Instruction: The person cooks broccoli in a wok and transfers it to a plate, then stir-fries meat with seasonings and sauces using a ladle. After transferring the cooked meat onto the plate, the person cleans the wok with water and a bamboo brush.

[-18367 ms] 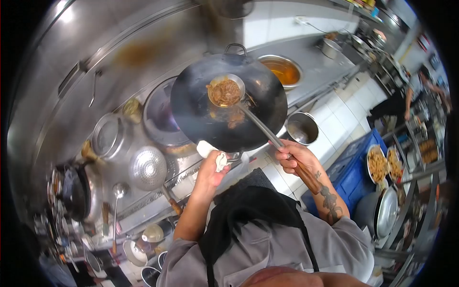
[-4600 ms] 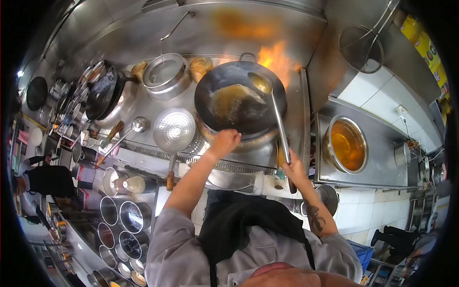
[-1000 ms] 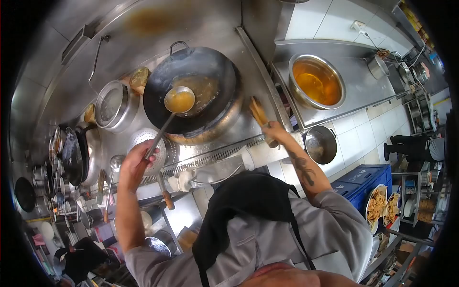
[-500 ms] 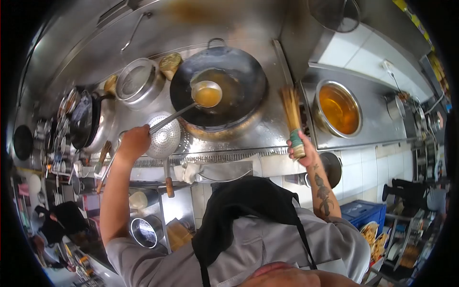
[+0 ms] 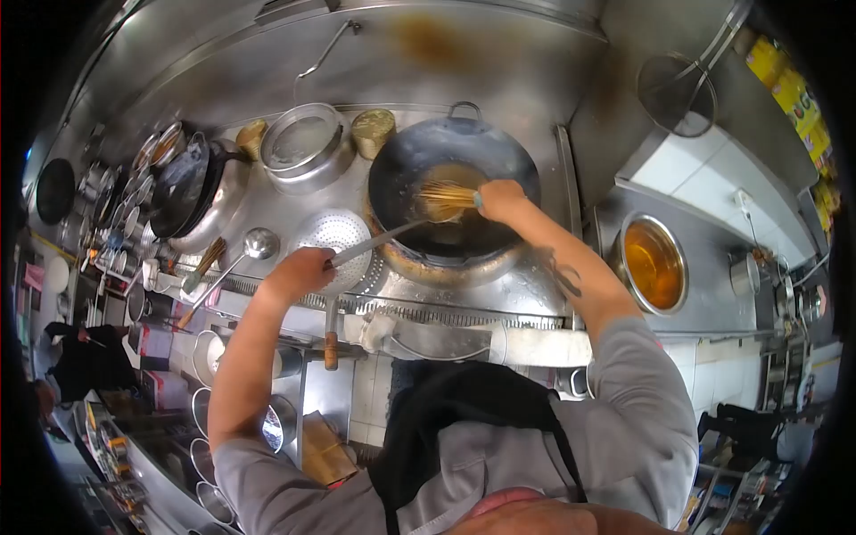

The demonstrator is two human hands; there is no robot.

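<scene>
A dark wok [image 5: 513,147] with brownish liquid sits on the burner. My left hand [image 5: 306,270] is closed round the handle of a ladle [image 5: 383,238], whose bowl lies in the wok, mostly hidden behind bristles. Over the wok, my right hand [image 5: 502,200] grips a bamboo brush [image 5: 448,194] with its bristles pointing left at the ladle's bowl and the liquid. Just beyond my left hand lies a perforated strainer [image 5: 334,236], its wooden handle toward me.
A metal bowl of orange liquid [image 5: 654,263] stands on the right counter. Left of the wok are a sieve on a pot [image 5: 306,147], a second ladle [image 5: 260,242] and stacked woks [image 5: 192,192]. A wire strainer [image 5: 676,94] hangs upper right. Another person [image 5: 89,357] is at far left.
The brush has moved from right of the stove into the wok in my right hand. The ladle's bowl has gone lower, beneath the bristles. The view has turned.
</scene>
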